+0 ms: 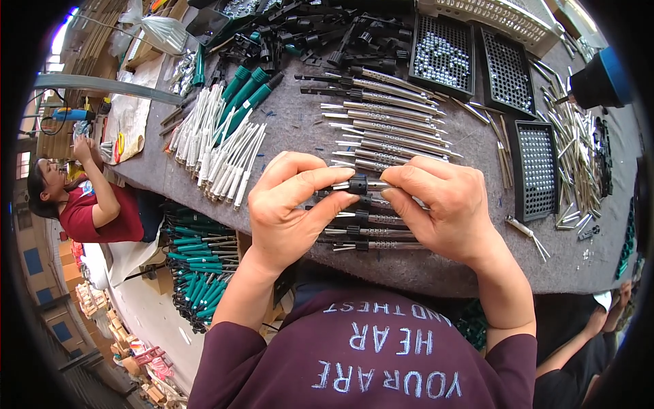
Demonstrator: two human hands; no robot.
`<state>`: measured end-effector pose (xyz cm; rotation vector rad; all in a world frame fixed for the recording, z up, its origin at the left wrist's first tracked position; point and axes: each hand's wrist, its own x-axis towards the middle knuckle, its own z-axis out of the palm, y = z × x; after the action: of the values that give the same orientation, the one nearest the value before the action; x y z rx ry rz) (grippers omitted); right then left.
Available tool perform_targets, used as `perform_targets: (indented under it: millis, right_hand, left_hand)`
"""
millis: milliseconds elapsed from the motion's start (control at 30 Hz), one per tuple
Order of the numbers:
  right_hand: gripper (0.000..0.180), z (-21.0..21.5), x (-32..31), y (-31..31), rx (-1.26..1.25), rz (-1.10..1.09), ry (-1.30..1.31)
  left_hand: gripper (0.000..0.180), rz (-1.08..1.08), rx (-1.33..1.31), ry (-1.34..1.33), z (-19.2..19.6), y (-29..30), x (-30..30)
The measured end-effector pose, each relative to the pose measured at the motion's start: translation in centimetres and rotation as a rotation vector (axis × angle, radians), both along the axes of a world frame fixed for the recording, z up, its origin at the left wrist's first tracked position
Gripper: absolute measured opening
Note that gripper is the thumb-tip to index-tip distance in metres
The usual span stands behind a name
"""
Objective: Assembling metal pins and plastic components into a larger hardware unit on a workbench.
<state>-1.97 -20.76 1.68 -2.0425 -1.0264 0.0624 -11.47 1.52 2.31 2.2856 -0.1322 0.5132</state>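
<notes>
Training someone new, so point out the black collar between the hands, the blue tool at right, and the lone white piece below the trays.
Black collar [358, 184], head view, outer side.
Blue tool [608, 78], head view, casing.
White piece [520, 227], head view, thicker body.

My table [289, 126] has a fuzzy gray top. In front of me, silver metal tubes [402, 127] with black collars lie in a row. To my left are a bunch of thin white rods [197, 136] and some green handles [252, 87]. Far back sits a big heap of black plastic parts [313, 41]. To my right are three black trays [439, 86] full of little holes, a messy pile of thin silver tubes [575, 157], and one white piece with two skinny legs [521, 226].
</notes>
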Motion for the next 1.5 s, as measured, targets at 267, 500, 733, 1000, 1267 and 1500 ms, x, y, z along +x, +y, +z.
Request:
perform_targets:
  millis: [267,500,733,1000,1267,1500]
  right_hand:
    - [0.012,0.0,0.0,0.0,0.008,0.011,0.028]
    - [0.013,-0.1,-0.2,0.1,0.007,0.013,0.014]
    - [0.014,-0.2,-0.1,0.1,0.022,0.024,-0.004]
    - [0.021,-0.7,0.6,-0.3,0.091,0.101,0.059]
    - [0.020,-0.8,-0.1,-0.1,0.096,0.082,0.083]
    - [0.014,-0.1,1.4,-0.9,0.034,-0.011,-0.005]
  left_hand:
    - [0.037,-0.016,-0.077,0.024,-0.1,-0.2,0.2]
    - [0.035,-0.017,-0.066,0.014,-0.6,-0.5,0.2]
    - [0.033,-0.020,-0.080,-0.002,-0.9,-0.7,0.5]
    - [0.033,-0.005,-0.112,0.064,-1.4,-0.3,0.4]
    - [0.031,-0.016,-0.139,0.049,-1.6,-0.4,0.3]
    - [0.028,0.003,0.022,0.138,-1.4,-0.3,0.3]
